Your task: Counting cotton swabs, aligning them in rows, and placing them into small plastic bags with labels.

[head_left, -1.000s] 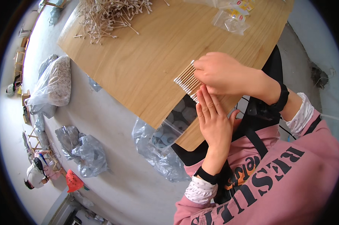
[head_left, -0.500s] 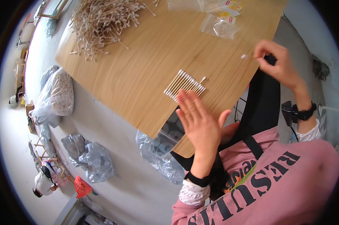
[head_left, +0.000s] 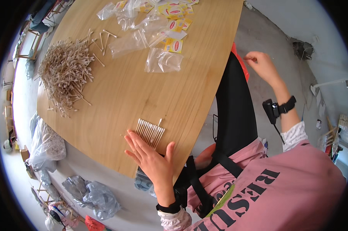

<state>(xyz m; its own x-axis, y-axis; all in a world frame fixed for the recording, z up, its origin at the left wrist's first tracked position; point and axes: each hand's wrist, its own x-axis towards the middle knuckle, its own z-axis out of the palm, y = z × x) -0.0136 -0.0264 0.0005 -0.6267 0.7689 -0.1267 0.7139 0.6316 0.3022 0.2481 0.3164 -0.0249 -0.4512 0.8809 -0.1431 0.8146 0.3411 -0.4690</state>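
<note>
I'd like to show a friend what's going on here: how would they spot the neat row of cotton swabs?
Find the wooden table, then the left hand over its near end. The row lies right by that hand. Its swabs lie side by side, one tip poking out past the rest, unlike the tangled heap.

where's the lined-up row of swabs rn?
Head view, slightly left of and below centre: the swab row lies on the table, right by the left hand.
</note>
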